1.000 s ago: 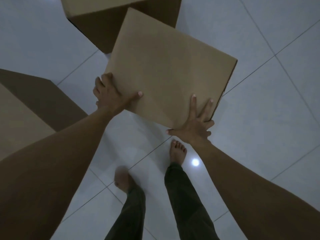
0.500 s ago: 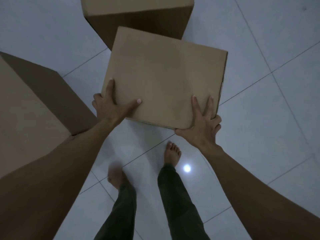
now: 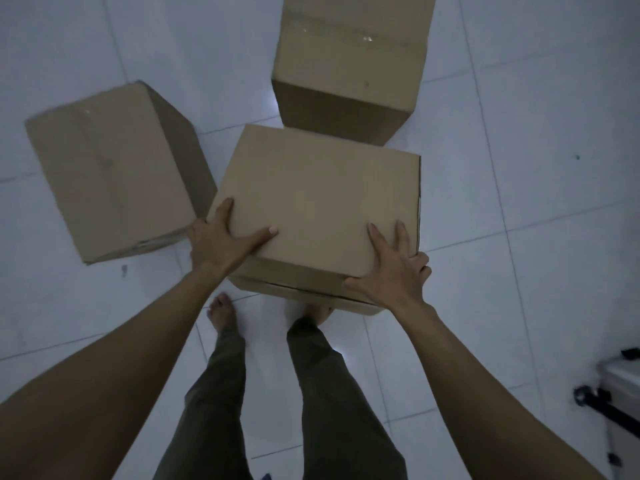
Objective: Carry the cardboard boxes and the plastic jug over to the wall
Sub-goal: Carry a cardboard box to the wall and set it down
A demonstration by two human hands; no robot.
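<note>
cardboard boxes (image 3: 318, 202) (image 3: 110, 174) (image 3: 349, 64), three, one gripped by two hands (image 3: 218, 244) (image 3: 394, 271)

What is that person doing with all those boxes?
A person holds a cardboard box with both hands: left hand at its near left corner, right hand at its near right corner. A left box and a far box sit on the tiled floor. No jug is in view.

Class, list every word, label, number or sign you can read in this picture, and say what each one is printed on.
None can be read.
The middle box, gripped by the left hand and the right hand: plain cardboard.
The left box and the far box: tape and faint marks, no letters.
The white object at the lower right: too dim to tell.
</note>
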